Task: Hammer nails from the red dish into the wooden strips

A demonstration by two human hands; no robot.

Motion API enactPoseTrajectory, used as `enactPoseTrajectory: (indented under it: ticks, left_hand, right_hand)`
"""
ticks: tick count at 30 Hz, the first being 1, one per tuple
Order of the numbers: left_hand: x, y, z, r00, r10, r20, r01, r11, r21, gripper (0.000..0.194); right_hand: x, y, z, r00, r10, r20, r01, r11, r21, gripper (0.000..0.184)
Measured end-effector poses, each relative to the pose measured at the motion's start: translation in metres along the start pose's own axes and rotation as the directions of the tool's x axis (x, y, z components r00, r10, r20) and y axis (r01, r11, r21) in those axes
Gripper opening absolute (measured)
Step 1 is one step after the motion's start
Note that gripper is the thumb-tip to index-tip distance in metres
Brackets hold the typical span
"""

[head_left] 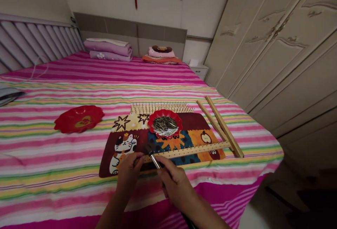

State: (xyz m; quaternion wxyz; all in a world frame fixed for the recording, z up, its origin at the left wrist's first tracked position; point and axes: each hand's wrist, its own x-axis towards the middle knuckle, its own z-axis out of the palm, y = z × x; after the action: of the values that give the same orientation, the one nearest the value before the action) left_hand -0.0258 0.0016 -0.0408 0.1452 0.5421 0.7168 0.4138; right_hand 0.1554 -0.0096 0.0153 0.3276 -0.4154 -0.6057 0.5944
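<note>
My right hand (175,181) is wrapped round a hammer (156,161) with a shiny metal shaft and a black handle end; its dark head is blurred. Fingers of my left hand (131,166) are pinched together at the left end of a long wooden strip (195,150); whatever is between them is too small to make out. Along the strip runs a row of small holes or nails. Beneath it lies a patterned mat (107,160) with a cat, a sun and apples. A red scalloped bowl (151,123) on the mat holds many loose nails (165,125).
Wooden strips with upright nails (162,108) stand behind the bowl. Two bare wooden bars (223,127) lie at the right, touching the strip's end. A red plate (79,119) rests on the striped bedspread (52,166) at left. Folded bedding (109,50) sits by the headboard.
</note>
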Motion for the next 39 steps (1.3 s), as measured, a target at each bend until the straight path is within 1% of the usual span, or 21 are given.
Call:
enactPoseTrajectory:
  ticks: [4, 7, 10, 12, 15, 18, 20, 23, 25, 26, 29, 31, 33, 35, 37, 39]
  left_hand:
    - [0.000, 0.002, 0.000, 0.999, -0.030, 0.019, 0.030, 1.000, 0.000, 0.020]
    - [0.000, 0.003, -0.001, 0.998, -0.047, 0.033, 0.048, 0.999, -0.017, 0.020]
    - [0.000, 0.003, -0.002, 0.999, -0.040, 0.037, 0.040, 0.999, -0.011, 0.021]
    - [0.001, 0.003, -0.002, 0.998, -0.043, 0.044, 0.043, 0.999, -0.008, 0.022]
    - [0.000, 0.002, -0.002, 0.996, -0.064, 0.054, 0.065, 0.998, -0.013, 0.024]
    - [0.001, -0.001, -0.005, 0.995, -0.076, 0.063, 0.079, 0.996, -0.047, 0.028]
    - [0.004, 0.000, -0.009, 0.995, -0.082, 0.062, 0.087, 0.992, -0.085, 0.032]
    - [0.018, 0.010, -0.016, 0.996, -0.084, 0.025, 0.085, 0.995, -0.047, 0.031]
    - [0.034, 0.023, -0.018, 0.999, -0.031, 0.021, 0.031, 0.999, 0.040, 0.028]
    - [0.043, 0.031, -0.017, 0.999, 0.019, 0.039, -0.022, 0.996, 0.081, 0.027]
    - [0.072, 0.055, -0.004, 0.976, 0.185, 0.118, -0.206, 0.955, 0.212, 0.026]
    - [0.087, 0.068, 0.009, 0.950, 0.241, 0.197, -0.295, 0.897, 0.328, 0.025]
    - [0.099, 0.077, 0.024, 0.931, 0.228, 0.284, -0.338, 0.830, 0.444, 0.023]
    - [0.106, 0.081, 0.037, 0.918, 0.186, 0.350, -0.357, 0.772, 0.525, 0.022]
    - [0.110, 0.083, 0.046, 0.909, 0.160, 0.385, -0.368, 0.741, 0.562, 0.022]
    - [0.114, 0.083, 0.052, 0.905, 0.154, 0.396, -0.375, 0.728, 0.574, 0.022]
  right_hand:
    - [0.007, 0.001, 0.003, 1.000, -0.026, 0.000, 0.025, 0.996, -0.082, 0.034]
    - [0.004, -0.003, 0.000, 0.999, -0.040, -0.006, 0.039, 0.994, -0.099, 0.033]
    - [-0.010, -0.005, -0.010, 0.997, -0.079, 0.009, 0.079, 0.987, -0.139, 0.032]
    - [-0.026, -0.001, -0.023, 0.994, -0.110, 0.022, 0.112, 0.971, -0.209, 0.032]
    - [-0.053, 0.017, -0.050, 0.986, -0.162, 0.037, 0.164, 0.915, -0.369, 0.034]
    - [-0.077, 0.043, -0.079, 0.990, -0.131, 0.046, 0.136, 0.844, -0.519, 0.039]
    - [-0.089, 0.060, -0.095, 0.993, -0.107, 0.040, 0.110, 0.804, -0.585, 0.041]
    - [-0.099, 0.082, -0.108, 0.993, -0.113, -0.010, 0.082, 0.768, -0.635, 0.042]
    - [-0.103, 0.093, -0.111, 0.991, -0.125, -0.042, 0.068, 0.758, -0.648, 0.041]
    - [-0.103, 0.097, -0.112, 0.990, -0.130, -0.050, 0.067, 0.756, -0.651, 0.041]
    - [-0.103, 0.105, -0.110, 0.989, -0.133, -0.071, 0.054, 0.753, -0.656, 0.042]
    - [-0.101, 0.107, -0.109, 0.989, -0.129, -0.072, 0.049, 0.744, -0.667, 0.042]
    - [-0.099, 0.107, -0.109, 0.990, -0.133, -0.054, 0.061, 0.732, -0.678, 0.043]
    - [-0.098, 0.107, -0.109, 0.990, -0.138, -0.037, 0.076, 0.727, -0.683, 0.043]
    - [-0.097, 0.107, -0.109, 0.988, -0.148, -0.040, 0.082, 0.729, -0.680, 0.043]
    - [-0.097, 0.108, -0.109, 0.986, -0.164, -0.043, 0.091, 0.728, -0.679, 0.042]
